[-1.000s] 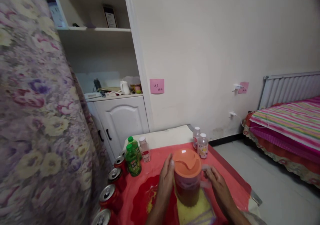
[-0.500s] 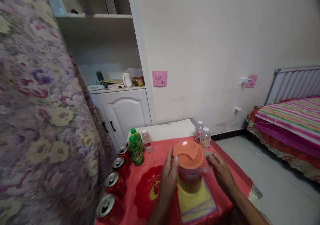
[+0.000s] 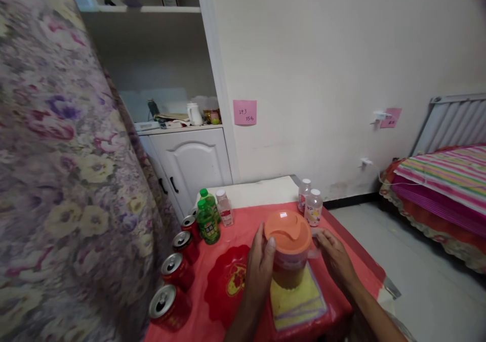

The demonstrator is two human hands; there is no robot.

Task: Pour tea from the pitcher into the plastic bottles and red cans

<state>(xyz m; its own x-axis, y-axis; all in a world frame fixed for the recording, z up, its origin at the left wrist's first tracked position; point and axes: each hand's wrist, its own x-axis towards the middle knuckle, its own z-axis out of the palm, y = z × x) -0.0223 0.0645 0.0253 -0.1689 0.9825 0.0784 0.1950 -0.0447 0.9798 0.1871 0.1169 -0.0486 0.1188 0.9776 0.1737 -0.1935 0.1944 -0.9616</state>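
Observation:
A clear plastic pitcher (image 3: 289,275) with an orange lid (image 3: 283,238) stands upright over a folded yellow cloth (image 3: 298,306) with purple stripes, and brownish contents show through its wall. My left hand (image 3: 261,261) presses against the pitcher's left side, the thumb toward me and the fingers partly hidden behind. On the other side, my right hand (image 3: 334,256) has its fingers closed round the clear handle (image 3: 314,252). Whether the pitcher's base rests fully on the cloth is hard to tell. To the left lies a red scalloped tray (image 3: 218,286) with a yellow print, partly covered by my left forearm.
Red cans (image 3: 170,309) line the table's left edge. Behind them are green bottles (image 3: 208,225) and a clear bottle (image 3: 225,211). Two more clear bottles (image 3: 313,210) stand beyond the pitcher. A floral curtain (image 3: 76,180) hangs at left; a bed (image 3: 448,185) is at right.
The whole scene sits slightly higher in the picture, as my view has tilted down a little. Both hands keep their places on the pitcher.

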